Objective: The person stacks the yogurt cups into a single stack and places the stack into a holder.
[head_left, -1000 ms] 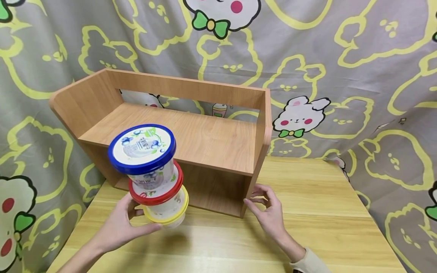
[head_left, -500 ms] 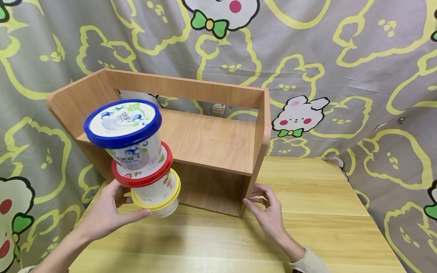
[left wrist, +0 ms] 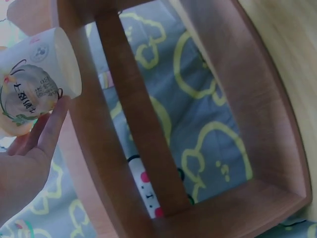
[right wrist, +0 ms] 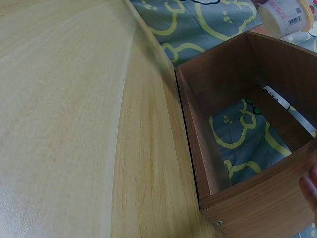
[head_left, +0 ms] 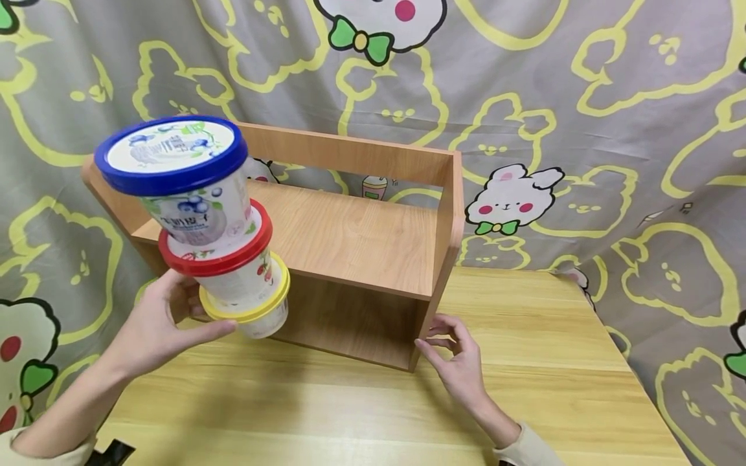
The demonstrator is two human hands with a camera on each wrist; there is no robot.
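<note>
My left hand (head_left: 153,327) holds up a leaning stack of three tubs by its lower part. On top is a white tub with a blue lid (head_left: 171,155). Below it comes a red-lidded tub (head_left: 236,281), then a yellow-lidded tub (head_left: 267,323) at the bottom. One tub (left wrist: 37,74) shows beside my fingers in the left wrist view. The stack hangs in front of the left part of a wooden desk shelf (head_left: 350,239). At that shelf's lower right front corner, my right hand (head_left: 460,362) grips the side panel, thumb on its front edge.
The shelf stands on a light wooden table (head_left: 542,362). It has an upper board, a lower compartment (head_left: 355,320) and a back rail with a gap beneath. Behind hangs a grey curtain (head_left: 519,77) with yellow bear outlines, close to the shelf.
My left hand has carried the three stacked tubs up and to the left, from before the shelf's lower front to the height of its upper level. My right hand has stayed in place.
</note>
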